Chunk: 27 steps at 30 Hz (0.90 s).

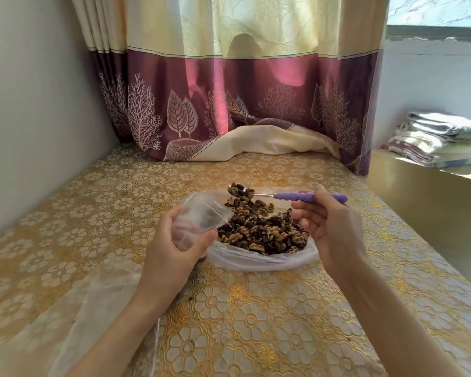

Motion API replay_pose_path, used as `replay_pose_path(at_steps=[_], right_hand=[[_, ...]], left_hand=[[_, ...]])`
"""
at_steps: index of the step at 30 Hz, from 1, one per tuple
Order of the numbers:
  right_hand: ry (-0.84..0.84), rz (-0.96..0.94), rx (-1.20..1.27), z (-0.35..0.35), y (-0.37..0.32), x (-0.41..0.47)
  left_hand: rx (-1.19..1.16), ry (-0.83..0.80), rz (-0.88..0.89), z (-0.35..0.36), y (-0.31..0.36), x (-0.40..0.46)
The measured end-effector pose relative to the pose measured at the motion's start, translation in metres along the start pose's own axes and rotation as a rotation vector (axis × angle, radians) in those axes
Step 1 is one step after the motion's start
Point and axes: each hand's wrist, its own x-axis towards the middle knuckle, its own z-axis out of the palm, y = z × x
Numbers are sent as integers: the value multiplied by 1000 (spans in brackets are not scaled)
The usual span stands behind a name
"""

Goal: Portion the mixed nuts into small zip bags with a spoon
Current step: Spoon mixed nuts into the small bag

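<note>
A pile of mixed nuts [264,229] lies in a large clear plastic bag [261,261] spread open on the table. My left hand [172,248] holds a small clear zip bag [201,213], tilted with its mouth toward the pile. A few dark pieces show through the small bag. My right hand [329,227] grips the purple handle of a spoon [307,197]. The metal bowl of the spoon is heaped with nuts [239,192] and hangs above the far side of the pile, just right of the small bag's mouth.
The table [256,322] has a gold floral cover. More clear plastic [98,308] lies at the near left. A purple and cream curtain [229,110] drapes onto the table's far end. A wall runs along the left. Folded towels [441,137] sit on a ledge at the right.
</note>
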Motion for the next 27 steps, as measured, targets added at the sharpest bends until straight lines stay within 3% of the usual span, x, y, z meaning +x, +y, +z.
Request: replay_pose_path(at_steps=[12,16,19,22,27], right_hand=[[-426,-86,-152,25,3,-26],[-475,-99,-114,22,4,-22],[-376,-128,-63,16,3,-16],[-174,-189,-92,5,3,-6],[130,-280,-398,-16,10,8]], left_hand=[[-103,0,-54,-1,-2,2],[-70,27,-33,-1,0,2],[-29,12,4,-3,2,4],[99,-16,53,-5,1,4],[184,-69,112,-7,-3,2]])
